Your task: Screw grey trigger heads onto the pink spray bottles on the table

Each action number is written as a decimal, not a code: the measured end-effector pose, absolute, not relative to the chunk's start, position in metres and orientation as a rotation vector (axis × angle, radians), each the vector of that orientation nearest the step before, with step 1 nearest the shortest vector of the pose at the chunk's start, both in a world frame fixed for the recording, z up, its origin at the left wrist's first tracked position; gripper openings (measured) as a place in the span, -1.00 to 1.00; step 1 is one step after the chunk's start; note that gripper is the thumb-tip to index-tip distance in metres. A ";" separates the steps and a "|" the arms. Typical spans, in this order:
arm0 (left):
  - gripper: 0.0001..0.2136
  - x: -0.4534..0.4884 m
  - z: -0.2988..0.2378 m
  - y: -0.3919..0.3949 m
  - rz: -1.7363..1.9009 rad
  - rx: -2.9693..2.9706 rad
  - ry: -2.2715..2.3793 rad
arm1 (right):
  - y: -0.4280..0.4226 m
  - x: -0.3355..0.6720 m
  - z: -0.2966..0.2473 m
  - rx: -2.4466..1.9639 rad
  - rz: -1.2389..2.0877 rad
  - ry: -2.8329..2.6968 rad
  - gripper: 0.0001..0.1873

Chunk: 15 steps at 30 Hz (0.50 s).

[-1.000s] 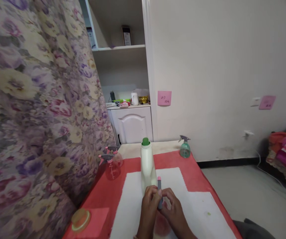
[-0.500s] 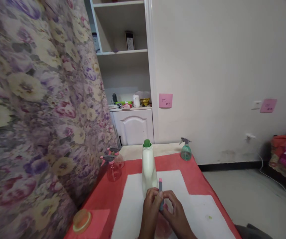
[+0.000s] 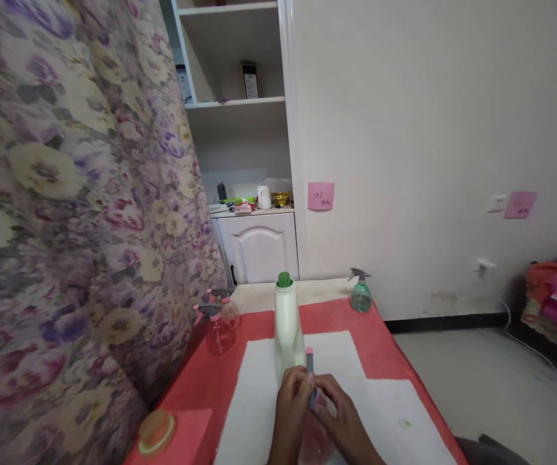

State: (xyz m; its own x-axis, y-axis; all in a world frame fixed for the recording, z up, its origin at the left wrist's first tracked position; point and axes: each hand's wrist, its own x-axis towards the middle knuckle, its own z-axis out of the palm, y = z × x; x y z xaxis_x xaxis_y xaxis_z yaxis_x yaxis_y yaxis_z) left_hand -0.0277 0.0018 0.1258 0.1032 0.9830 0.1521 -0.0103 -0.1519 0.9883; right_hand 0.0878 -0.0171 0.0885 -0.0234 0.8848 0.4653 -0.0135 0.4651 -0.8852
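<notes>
A pink see-through spray bottle (image 3: pixel 317 442) with a grey and pink trigger head (image 3: pixel 310 363) stands upright between my hands at the near edge. My left hand (image 3: pixel 288 407) is closed on the left side of the trigger head. Its fingers and thumb meet near the bottle's neck. From the other side, my right hand (image 3: pixel 343 416) pinches the same head and neck, which partly hides them. Just beyond my hands stands a tall pale green jug (image 3: pixel 286 329), uncapped. Something green (image 3: pixel 284 279) shows at its mouth; I cannot tell whether it is inside or behind.
Two pink spray bottles (image 3: pixel 219 336) stand at the left edge, and a green spray bottle (image 3: pixel 361 298) at the far right corner. An orange round lid-like thing (image 3: pixel 157 433) sits on a red box (image 3: pixel 193 429) at front left. White paper (image 3: pixel 389 407) covers part of the red tablecloth (image 3: pixel 336 313).
The whole view has shifted slightly. Both hands keep their hold on the spray bottle's head, with little visible movement.
</notes>
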 end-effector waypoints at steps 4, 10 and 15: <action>-0.67 -0.028 0.123 0.003 1.247 1.381 1.057 | -0.015 0.081 0.084 -0.991 0.856 -1.300 -0.71; -0.64 -0.029 0.124 0.003 1.254 1.360 1.095 | -0.013 0.085 0.087 -0.895 0.854 -1.386 -0.71; -0.62 -0.027 0.125 0.002 1.259 1.318 1.087 | -0.017 0.088 0.091 -0.798 0.899 -1.413 -0.70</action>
State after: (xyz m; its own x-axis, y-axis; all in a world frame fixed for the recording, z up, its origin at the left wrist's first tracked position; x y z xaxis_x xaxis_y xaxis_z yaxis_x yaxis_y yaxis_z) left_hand -0.0272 0.0024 0.1254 0.0638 0.9901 0.1251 -0.0210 -0.1240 0.9921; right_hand 0.0883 -0.0167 0.0909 -0.0436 0.8845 0.4645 -0.0459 0.4627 -0.8853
